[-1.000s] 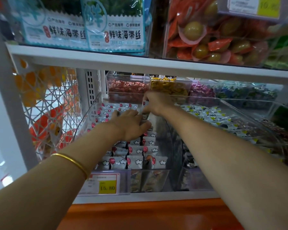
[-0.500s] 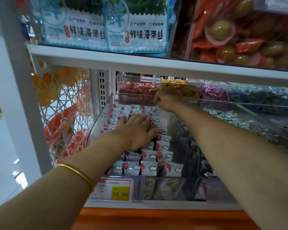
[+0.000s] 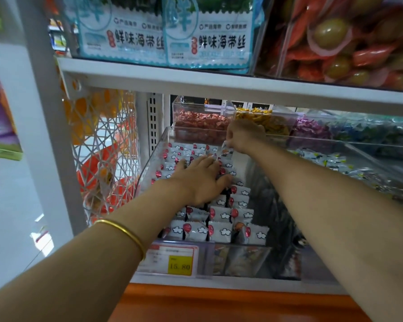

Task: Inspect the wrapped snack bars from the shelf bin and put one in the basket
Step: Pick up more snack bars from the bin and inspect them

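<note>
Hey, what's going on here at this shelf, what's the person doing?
A person is reaching with both hands into a clear shelf bin full of white wrapped snack bars. The left hand rests flat on the bars, fingers spread, while the right hand, farther back, pinches one bar by its wrapper edge. No basket shows in this view.

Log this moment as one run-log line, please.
left hand: flat on snack bars | right hand: pinches one bar at bin back
</note>
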{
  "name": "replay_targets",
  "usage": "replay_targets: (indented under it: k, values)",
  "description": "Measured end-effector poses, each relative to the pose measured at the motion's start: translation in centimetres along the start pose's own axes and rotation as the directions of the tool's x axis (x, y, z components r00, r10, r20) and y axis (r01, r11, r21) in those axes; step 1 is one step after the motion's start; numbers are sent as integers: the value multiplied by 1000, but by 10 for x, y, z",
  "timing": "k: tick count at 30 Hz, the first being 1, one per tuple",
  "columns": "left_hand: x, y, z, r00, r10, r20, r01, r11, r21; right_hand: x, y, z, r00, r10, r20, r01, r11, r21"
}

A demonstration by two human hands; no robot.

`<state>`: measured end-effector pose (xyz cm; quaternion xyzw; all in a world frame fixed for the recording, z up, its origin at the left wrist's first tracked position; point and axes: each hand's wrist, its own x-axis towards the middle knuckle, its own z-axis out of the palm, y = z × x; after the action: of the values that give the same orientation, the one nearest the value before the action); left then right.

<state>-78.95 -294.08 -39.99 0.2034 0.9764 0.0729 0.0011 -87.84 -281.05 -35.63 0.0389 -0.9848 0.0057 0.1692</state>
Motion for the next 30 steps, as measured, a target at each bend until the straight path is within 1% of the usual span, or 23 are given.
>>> replay_targets:
  k: [2, 4, 7, 9, 11, 13, 14, 16, 18, 20, 22, 25, 27, 28, 30]
  values:
    - [-4, 2, -5, 1000, -2, -31, 1, 999, -36, -9, 6, -10, 998, -12, -59, 15, 998, 55]
    - [-13, 4, -11, 995, -8, -97, -1, 996, -87, -23, 11, -24, 990, 17, -137, 8, 984, 178]
    - [-33, 9, -18, 974, -15, -227, -25, 985, -171, -54, 17, -43, 949, 78, -305, 24, 948, 317]
    - [-49, 12, -21, 954, -45, -295, -36, 965, -261, -82, 19, -53, 921, 132, -365, 55, 886, 460]
    - [-66, 14, -20, 931, -100, -350, -54, 913, -404, -112, 21, -60, 899, 221, -378, 68, 782, 620]
    - [-82, 18, -20, 919, -159, -360, -83, 815, -574, -141, 18, -62, 900, 287, -329, 66, 655, 752]
    - [-90, 20, -19, 921, -195, -336, -79, 752, -654, -155, 16, -61, 909, 304, -284, 58, 582, 811]
    - [-103, 22, -18, 931, -257, -260, -69, 574, -816, -180, 12, -60, 925, 317, -208, 42, 460, 887]
    - [-110, 22, -21, 935, -292, -203, -73, 402, -913, -195, 12, -59, 933, 313, -178, 44, 390, 920]
    - [-115, 23, -24, 936, -309, -166, -78, 279, -957, -205, 12, -58, 935, 306, -179, 65, 350, 935]
    - [-117, 22, -25, 947, -300, -114, -59, 185, -981, -212, 11, -57, 943, 282, -178, 90, 301, 949]
    - [-117, 20, -24, 953, -297, -69, -49, 74, -996, -218, 9, -53, 960, 209, -185, 128, 261, 957]
    - [-115, 19, -24, 950, -306, -55, -68, -34, -997, -219, 8, -52, 953, 202, -224, 156, 305, 939]
    - [-115, 18, -25, 951, -303, -53, -75, -63, -995, -219, 8, -51, 943, 215, -254, 171, 342, 924]
    - [-114, 18, -24, 956, -285, -64, -91, -83, -992, -218, 7, -49, 919, 262, -295, 179, 388, 904]
